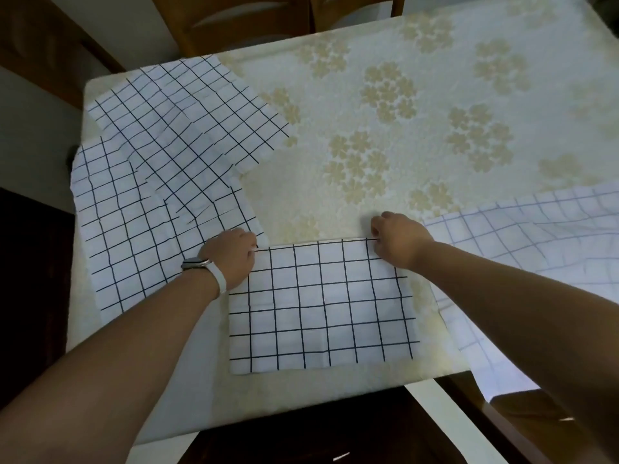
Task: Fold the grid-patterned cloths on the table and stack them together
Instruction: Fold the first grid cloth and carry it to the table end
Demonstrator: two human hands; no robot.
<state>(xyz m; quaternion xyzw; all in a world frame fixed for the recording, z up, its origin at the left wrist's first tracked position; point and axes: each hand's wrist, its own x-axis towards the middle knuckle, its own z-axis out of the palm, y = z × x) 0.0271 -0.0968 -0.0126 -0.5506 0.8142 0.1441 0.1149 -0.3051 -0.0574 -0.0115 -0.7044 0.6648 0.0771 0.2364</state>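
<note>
Floral-covered desk (435, 95); half-folded grid cloth (321, 306) at near edge. Fingers of left hand (231, 257) and right hand (398, 241) pinch its far corners. Risk: uneven pull skews layers; blue-lined cloth (522, 236) overhanging right edge may slide off.

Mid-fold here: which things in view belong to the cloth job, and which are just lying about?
Job:
- folded cloth, far corners pinched by left hand and right hand
- black-grid cloths, unfolded, at left
- pale blue-grid cloth, at right

Just there:
- floral tablecloth
- wooden chairs
- wristwatch
</note>
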